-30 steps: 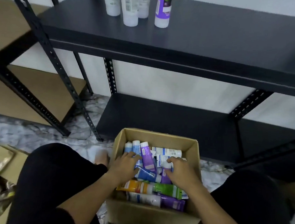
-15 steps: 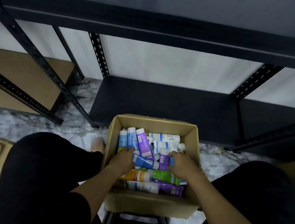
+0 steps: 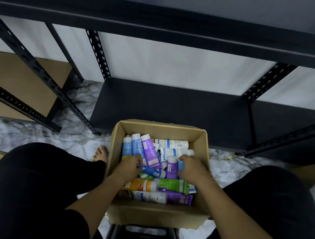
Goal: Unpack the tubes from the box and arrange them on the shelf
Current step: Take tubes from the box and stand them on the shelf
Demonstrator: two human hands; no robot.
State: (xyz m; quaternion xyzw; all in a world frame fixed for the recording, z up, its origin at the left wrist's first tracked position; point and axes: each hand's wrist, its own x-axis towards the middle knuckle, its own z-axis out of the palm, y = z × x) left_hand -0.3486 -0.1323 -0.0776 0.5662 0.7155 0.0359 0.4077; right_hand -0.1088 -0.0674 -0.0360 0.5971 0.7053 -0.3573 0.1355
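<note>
An open cardboard box (image 3: pixel 161 128) sits between my knees, filled with several tubes lying in a heap: purple (image 3: pixel 149 152), light blue (image 3: pixel 136 146), white (image 3: pixel 171 144), green (image 3: pixel 174 184) and orange (image 3: pixel 141 185). My left hand (image 3: pixel 128 167) reaches into the box's left side, fingers closed on the end of a dark blue tube (image 3: pixel 151 171). My right hand (image 3: pixel 193 169) curls around a small light blue tube (image 3: pixel 180 164), beside a purple tube with a white cap (image 3: pixel 171 166). The black metal shelf (image 3: pixel 173 105) stands just behind the box, its lower board bare.
The upper shelf board's (image 3: pixel 160 27) edge crosses the top of the view. Perforated black uprights (image 3: pixel 98 52) stand on the marble floor (image 3: pixel 29 137). Flat cardboard (image 3: pixel 20 82) leans at the left. A black stool (image 3: pixel 143 235) supports the box. My bare foot (image 3: pixel 101 153) is beside it.
The view has tilted down, so the tubes standing on the upper shelf are out of sight. Both hands have shifted slightly within the box and closed on tubes.
</note>
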